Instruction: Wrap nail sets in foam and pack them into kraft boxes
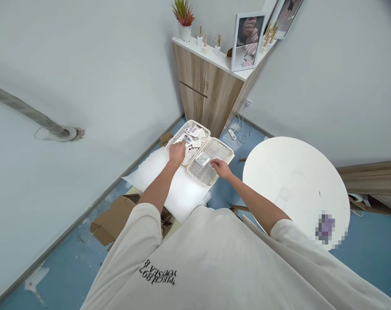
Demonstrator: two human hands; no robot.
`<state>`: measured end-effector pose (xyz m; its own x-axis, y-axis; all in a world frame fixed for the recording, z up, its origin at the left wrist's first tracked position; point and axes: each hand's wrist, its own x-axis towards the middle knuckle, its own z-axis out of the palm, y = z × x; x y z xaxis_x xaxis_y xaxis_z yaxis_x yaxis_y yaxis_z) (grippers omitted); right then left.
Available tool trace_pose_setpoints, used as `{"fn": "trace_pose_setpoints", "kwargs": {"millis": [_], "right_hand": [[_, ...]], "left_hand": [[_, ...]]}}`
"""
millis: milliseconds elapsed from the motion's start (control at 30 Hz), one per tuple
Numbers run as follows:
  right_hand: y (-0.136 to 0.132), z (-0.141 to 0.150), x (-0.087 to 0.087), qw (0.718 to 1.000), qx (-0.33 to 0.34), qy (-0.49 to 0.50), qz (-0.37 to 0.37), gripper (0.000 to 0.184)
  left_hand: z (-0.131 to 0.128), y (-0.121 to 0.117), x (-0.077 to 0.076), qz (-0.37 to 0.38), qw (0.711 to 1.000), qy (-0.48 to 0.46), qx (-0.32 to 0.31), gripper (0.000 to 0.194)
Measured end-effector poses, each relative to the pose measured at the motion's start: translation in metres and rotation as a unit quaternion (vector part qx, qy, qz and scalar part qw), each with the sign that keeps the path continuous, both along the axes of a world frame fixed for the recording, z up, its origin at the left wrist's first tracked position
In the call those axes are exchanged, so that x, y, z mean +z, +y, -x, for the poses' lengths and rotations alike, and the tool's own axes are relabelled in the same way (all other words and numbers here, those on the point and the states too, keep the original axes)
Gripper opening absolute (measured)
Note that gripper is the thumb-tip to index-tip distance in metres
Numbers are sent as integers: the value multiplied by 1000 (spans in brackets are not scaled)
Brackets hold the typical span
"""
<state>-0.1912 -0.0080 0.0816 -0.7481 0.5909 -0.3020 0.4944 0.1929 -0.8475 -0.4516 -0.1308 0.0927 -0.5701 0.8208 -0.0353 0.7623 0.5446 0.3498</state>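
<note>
My left hand (pixel 178 153) is over the near edge of a white plastic basket (pixel 172 140), its fingers curled down and closed. Small printed packets (pixel 193 137) fill that basket. Whatever the left fingertips grip, if anything, is hidden. Beside it, a second white basket (pixel 230 151) holds rows of clear plastic boxes (pixel 205 174). One brighter clear box (pixel 202 159) lies on top of them. My right hand (pixel 220 168) is at this box's right edge, fingers bent and drawn together. Anything between those fingertips is too small to make out.
White sheets (pixel 179 189) lie in front of the baskets. Cardboard (pixel 113 219) is at lower left. A round white table (pixel 295 172) stands right. Behind is a wooden cabinet (pixel 211 86) with bottles (pixel 217 45), a picture frame (pixel 248 41) and a plant (pixel 184 19). A power strip (pixel 232 134) lies on the floor.
</note>
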Motion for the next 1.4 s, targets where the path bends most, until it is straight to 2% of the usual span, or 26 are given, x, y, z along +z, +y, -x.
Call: {"fn": "trace_pose_setpoints", "kwargs": {"millis": [133, 267, 400, 533, 667, 800, 900, 1033, 1400], "right_hand": [[-4, -1, -1, 1000, -1, 12, 4, 29], [-6, -4, 0, 1000, -5, 18, 9, 29], [-7, -6, 0, 999, -14, 26, 23, 28], [-6, -12, -1, 997, -51, 35, 49, 27], [0, -32, -4, 988, -121, 52, 82, 30], [11, -74, -5, 971, -197, 67, 115, 27], [20, -118, -4, 957, -254, 70, 119, 23], [33, -183, -4, 940, -315, 67, 113, 23], [72, -358, -16, 908, -396, 71, 118, 24]], "left_hand": [[0, -7, 8, -52, 998, -21, 19, 30], [-2, -9, 8, -113, 986, -84, 92, 32], [-10, -1, 1, -185, 954, -188, 145, 32], [-36, 19, -10, -233, 916, -297, 137, 31], [-87, 48, -18, -233, 890, -381, 86, 32], [-153, 77, -25, -212, 881, -422, 33, 28], [-202, 96, -30, -184, 881, -436, -3, 26], [-261, 119, -33, -143, 889, -433, -42, 13], [-422, 174, -35, -33, 884, -443, -142, 13]]}}
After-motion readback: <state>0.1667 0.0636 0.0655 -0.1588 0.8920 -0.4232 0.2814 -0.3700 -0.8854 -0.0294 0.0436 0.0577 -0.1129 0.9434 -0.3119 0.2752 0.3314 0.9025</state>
